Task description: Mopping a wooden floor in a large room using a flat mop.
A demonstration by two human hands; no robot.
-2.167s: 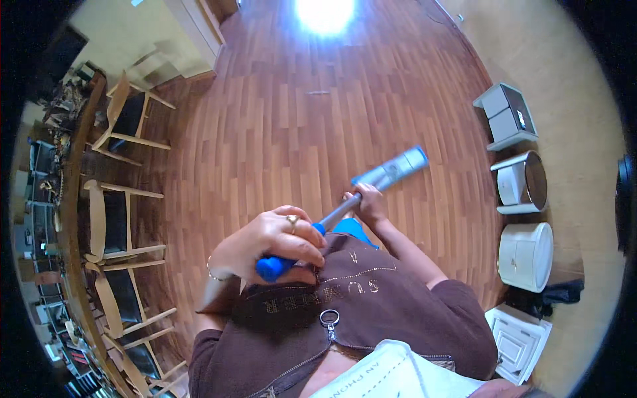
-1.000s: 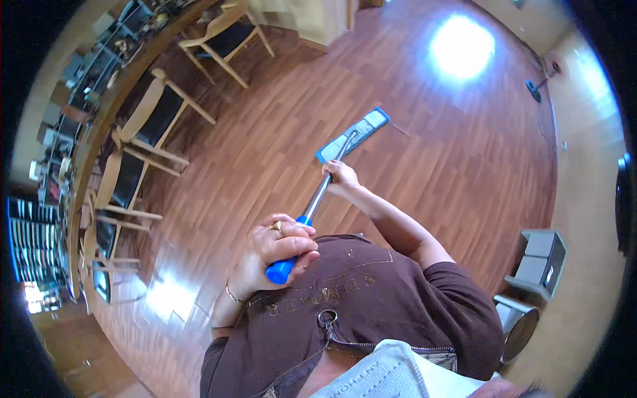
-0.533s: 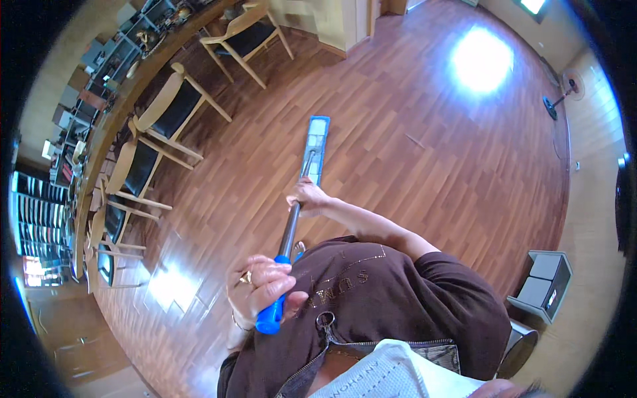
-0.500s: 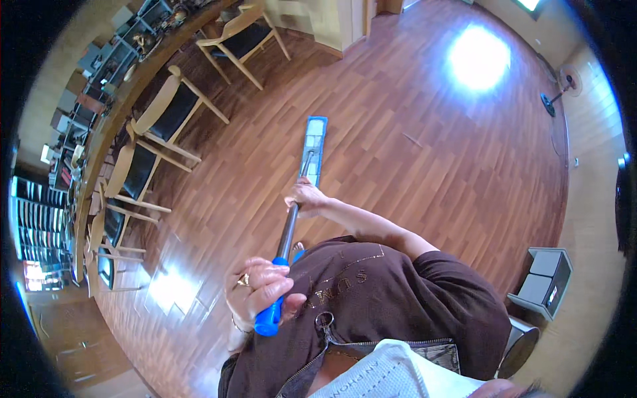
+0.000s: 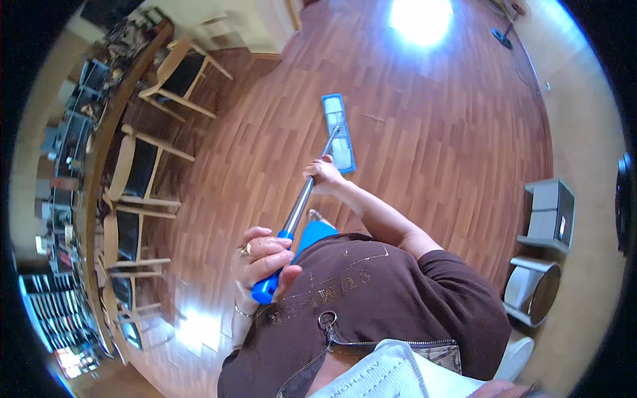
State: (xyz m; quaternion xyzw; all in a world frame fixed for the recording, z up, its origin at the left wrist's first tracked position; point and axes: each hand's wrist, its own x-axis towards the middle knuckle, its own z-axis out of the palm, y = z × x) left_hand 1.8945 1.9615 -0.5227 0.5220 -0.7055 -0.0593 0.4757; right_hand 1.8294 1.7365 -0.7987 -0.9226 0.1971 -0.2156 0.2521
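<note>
A flat mop lies slanting away from me, its metal pole [image 5: 300, 207] ending in a blue grip. My left hand [image 5: 259, 260], with a ring and a bracelet, is closed around that blue grip near the top end. Farther down, my right hand [image 5: 324, 175] wraps round the pole, with the forearm coming from the right. Beyond it, the long mop head [image 5: 342, 151], blue-edged with pale panels, lies flat on the brown wood floor [image 5: 424, 146]. My foot [image 5: 318, 217] shows partly beside the pole, below blue trouser cloth.
Wooden chairs with dark seats [image 5: 137, 166] line a long cluttered counter [image 5: 99, 142] on the left. Along the right wall stand a grey-and-white box-shaped unit [image 5: 547, 215] and a white round-ended object [image 5: 531, 292]. A fan [image 5: 502, 38] stands at the far right. Bright light reflects off the floor.
The mop head has moved right and swung so its far end tilts left. My view has turned, with the chairs sliding down and left. More of my foot and trouser leg shows.
</note>
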